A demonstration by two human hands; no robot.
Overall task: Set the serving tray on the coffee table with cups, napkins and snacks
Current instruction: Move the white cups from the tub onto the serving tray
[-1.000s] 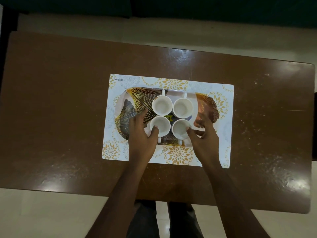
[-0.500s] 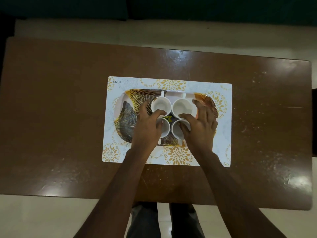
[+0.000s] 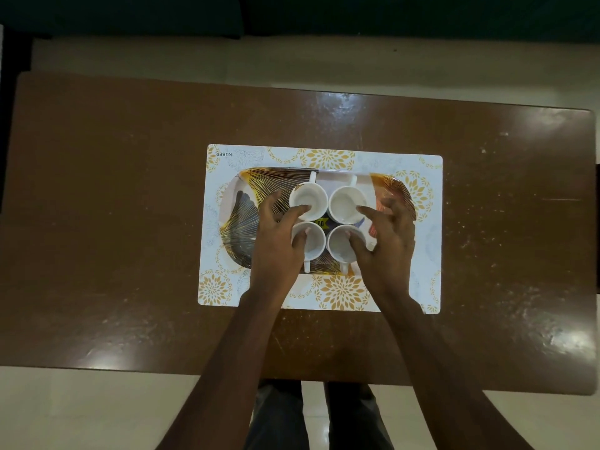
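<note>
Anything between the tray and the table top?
Yes: a white placemat with gold flowers lies under the tray, on the brown table. Head view shows it.

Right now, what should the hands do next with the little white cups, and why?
Probably lift both hands away. The four cups already sit in a neat square on the tray, and the left hand and right hand only rest fingers on them. No napkins or snacks show yet, so fetching those likely follows.
</note>
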